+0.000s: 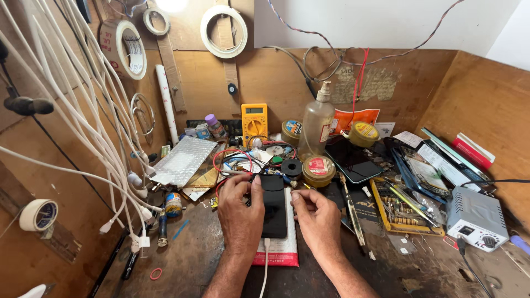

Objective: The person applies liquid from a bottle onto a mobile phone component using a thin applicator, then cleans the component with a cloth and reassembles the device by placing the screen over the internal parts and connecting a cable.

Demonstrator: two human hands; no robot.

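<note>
A cluttered wooden workbench (pixel 182 259), seen from above by the person working at it. Nearest, two bare forearms reach in from the bottom edge. A white cable (pixel 264 270) runs up between them and plugs into the near end of a black phone (pixel 274 204). The phone lies flat, screen up, on a red and white pad (pixel 284 248) at the centre of the bench. The left hand (pixel 240 212) grips the phone's left edge, thumb laid over the top corner. The right hand (pixel 316 216) is loosely curled, fingertips pressing the right edge.

The phone looks thin, stiff and smooth, probably light, slippery and easy to crack; the long side edges seem the safest place to hold it.

To the right lie a tray of small tools (pixel 400 212) and a grey power supply (pixel 476 216). On the left, white charging cables (pixel 110 143) hang down. Farther back sit a round tin (pixel 318 170), a pump bottle (pixel 318 127) and a yellow multimeter (pixel 254 122). Rolls of tape (pixel 223 30) hang on the far wall.
</note>
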